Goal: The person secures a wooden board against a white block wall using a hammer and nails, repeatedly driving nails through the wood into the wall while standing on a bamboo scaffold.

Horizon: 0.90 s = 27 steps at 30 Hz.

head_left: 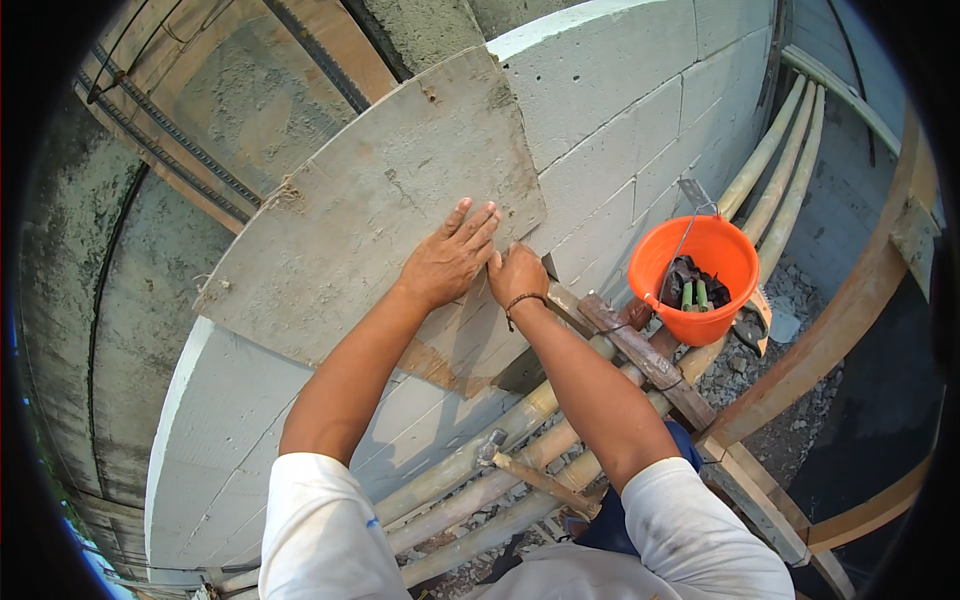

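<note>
A broad, mortar-stained plywood board [370, 190] lies tilted across the top of a white block wall [625, 130]. My left hand [447, 262] rests flat on the board near its right side, fingers stretched out. Right beside it, at the board's lower right edge, is my right hand [518, 276], closed, with a dark bracelet at the wrist. Whatever its fingers grip is hidden from view. Both hands are close together, almost touching.
To the right hangs an orange bucket [690, 265] with dark material and green-handled items inside. A handsaw [755, 322] with an orange handle is beside it. A hammer [535, 478] rests over bamboo poles [480, 490]. Timber framing [850, 310] curves at right; steel bars [175, 150] lie upper left.
</note>
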Available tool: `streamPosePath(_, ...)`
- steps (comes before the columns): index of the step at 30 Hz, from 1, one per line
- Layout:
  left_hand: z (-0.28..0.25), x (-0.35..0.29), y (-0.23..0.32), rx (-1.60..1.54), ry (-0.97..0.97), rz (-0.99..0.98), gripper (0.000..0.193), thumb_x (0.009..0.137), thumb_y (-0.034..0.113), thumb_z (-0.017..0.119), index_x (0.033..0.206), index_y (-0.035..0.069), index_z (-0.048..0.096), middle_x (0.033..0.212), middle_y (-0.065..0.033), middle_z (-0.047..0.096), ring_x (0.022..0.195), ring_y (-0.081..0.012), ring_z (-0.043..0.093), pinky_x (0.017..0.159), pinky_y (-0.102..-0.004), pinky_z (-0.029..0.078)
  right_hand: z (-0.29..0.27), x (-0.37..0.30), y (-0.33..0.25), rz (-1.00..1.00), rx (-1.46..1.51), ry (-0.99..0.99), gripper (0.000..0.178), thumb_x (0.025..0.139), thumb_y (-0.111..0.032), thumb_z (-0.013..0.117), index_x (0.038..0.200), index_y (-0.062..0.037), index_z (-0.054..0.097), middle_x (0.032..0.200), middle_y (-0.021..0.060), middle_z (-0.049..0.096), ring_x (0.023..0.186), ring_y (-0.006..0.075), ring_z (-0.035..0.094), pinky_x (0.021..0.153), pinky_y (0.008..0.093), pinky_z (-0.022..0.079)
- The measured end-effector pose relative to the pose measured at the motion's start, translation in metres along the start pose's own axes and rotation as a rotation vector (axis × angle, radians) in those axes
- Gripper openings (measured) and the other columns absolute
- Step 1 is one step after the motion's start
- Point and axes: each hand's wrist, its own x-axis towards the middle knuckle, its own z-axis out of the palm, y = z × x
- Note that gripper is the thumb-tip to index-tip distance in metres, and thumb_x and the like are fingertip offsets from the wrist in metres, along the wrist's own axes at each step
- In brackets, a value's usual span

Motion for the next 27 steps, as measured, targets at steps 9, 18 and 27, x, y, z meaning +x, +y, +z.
streamPosePath(9, 0.011, 0.010, 0.011, 0.076, -0.023, -0.091, 0.037, 0.085, 0.027, 0.053, 0.117, 0.009, 0.061, 0.145, -0.0041, 0.043, 0.142, -0.0203, 0.028, 0.121, -0.0474, 0.008, 0.000, -0.013, 0.013, -0.011, 0.052, -0.028, 0.039, 0.096, -0.033, 0.044, 0.093, -0.0018, 0.067, 0.086, 0.0267, 0.066, 0.085, 0.0446, 0.064, 0.078, 0.0529, 0.049)
streamPosePath(18, 0.012, 0.011, 0.015, 0.066, -0.063, -0.136, 0.032, 0.087, 0.026, 0.050, 0.114, 0.009, 0.060, 0.152, -0.0043, 0.035, 0.145, -0.0205, 0.020, 0.121, -0.0479, 0.003, -0.024, 0.014, 0.035, -0.276, -0.093, -0.244, 0.037, 0.096, -0.032, 0.046, 0.088, -0.0021, 0.065, 0.087, 0.0250, 0.066, 0.084, 0.0418, 0.065, 0.078, 0.0499, 0.050)
streamPosePath(27, 0.017, 0.011, 0.017, 0.068, -0.084, -0.145, 0.039, 0.086, 0.026, 0.051, 0.121, 0.010, 0.056, 0.153, -0.0049, 0.033, 0.146, -0.0206, 0.020, 0.121, -0.0458, 0.005, -0.017, 0.009, 0.041, -0.319, 0.010, -0.165, 0.037, 0.094, -0.032, 0.048, 0.081, -0.0018, 0.064, 0.080, 0.0245, 0.065, 0.077, 0.0437, 0.063, 0.074, 0.0507, 0.050)
